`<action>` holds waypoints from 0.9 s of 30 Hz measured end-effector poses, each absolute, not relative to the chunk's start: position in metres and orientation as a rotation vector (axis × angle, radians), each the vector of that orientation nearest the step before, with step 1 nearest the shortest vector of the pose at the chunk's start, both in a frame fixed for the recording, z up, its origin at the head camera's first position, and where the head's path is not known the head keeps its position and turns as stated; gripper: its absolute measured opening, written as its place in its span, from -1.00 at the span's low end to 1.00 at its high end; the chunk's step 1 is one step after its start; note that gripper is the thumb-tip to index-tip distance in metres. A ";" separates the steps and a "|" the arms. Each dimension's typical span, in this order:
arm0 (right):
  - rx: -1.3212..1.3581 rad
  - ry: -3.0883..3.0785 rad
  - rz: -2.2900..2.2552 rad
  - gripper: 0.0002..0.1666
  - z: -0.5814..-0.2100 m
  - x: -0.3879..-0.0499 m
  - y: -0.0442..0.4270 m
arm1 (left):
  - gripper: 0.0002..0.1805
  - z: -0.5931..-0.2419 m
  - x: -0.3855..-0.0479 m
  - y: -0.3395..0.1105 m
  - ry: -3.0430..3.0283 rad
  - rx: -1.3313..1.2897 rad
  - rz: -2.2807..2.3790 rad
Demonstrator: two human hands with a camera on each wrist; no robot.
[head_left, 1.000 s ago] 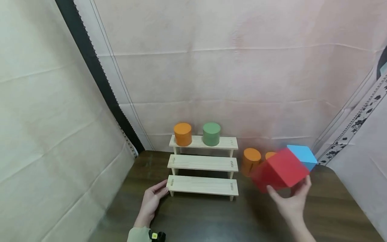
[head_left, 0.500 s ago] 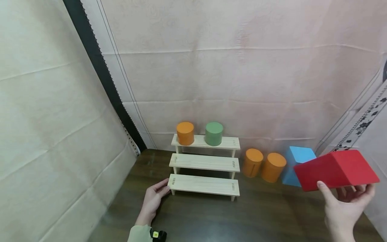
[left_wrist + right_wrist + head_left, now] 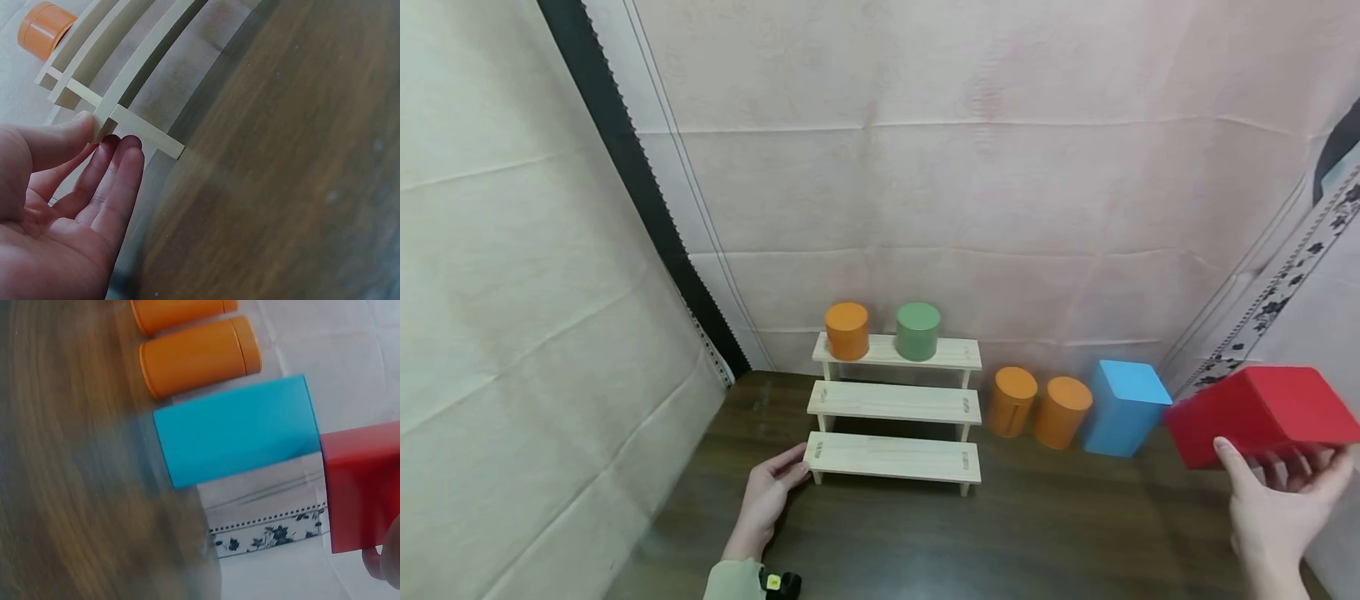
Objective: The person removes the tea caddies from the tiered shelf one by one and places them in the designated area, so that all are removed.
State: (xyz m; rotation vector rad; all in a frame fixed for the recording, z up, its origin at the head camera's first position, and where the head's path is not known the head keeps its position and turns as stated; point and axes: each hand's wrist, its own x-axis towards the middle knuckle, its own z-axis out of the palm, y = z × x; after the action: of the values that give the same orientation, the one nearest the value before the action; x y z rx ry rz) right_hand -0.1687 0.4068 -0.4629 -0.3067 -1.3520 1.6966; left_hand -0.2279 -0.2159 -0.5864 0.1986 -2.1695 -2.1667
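In the head view a three-tier pale wooden rack (image 3: 891,457) stands on the table. My left hand (image 3: 763,504) pinches the left end of its lowest shelf; the left wrist view shows thumb and fingertips at the shelf end (image 3: 107,122). My right hand (image 3: 1285,508) holds a red box (image 3: 1262,417), tilted, at the far right. Left of the red box a blue box (image 3: 1123,408) stands on the table. In the right wrist view the red box (image 3: 359,487) appears beside the top end of the blue box (image 3: 237,431); whether they touch I cannot tell.
On the top shelf sit an orange cylinder (image 3: 847,332) and a green cylinder (image 3: 917,332). Two more orange cylinders (image 3: 1012,402) (image 3: 1063,412) stand between rack and blue box. Pale cloth (image 3: 962,183) hangs behind the table (image 3: 1037,525).
The right hand has carried the red box rightward, away from in front of the orange cylinders and blue box, which now show fully. The left hand has kept its hold on the rack.
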 end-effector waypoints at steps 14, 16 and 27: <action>-0.390 -1.420 1.686 0.27 -0.484 -0.180 0.427 | -0.56 -0.582 -0.230 -0.216 -2.185 0.231 -2.127; -0.432 -1.443 1.686 0.29 -0.487 -0.182 0.429 | -0.56 -0.581 -0.230 -0.216 -2.191 0.234 -2.119; -0.427 -1.394 1.798 0.35 -0.502 -0.193 0.443 | -0.56 -0.584 -0.229 -0.216 -2.222 0.256 -2.092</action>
State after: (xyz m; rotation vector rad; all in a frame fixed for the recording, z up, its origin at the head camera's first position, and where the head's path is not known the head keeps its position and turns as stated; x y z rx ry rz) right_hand -0.1934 0.4429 -0.5020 -0.4266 -1.3937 1.7980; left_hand -0.2292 -0.2162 -0.5837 0.2557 -2.2218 -2.0918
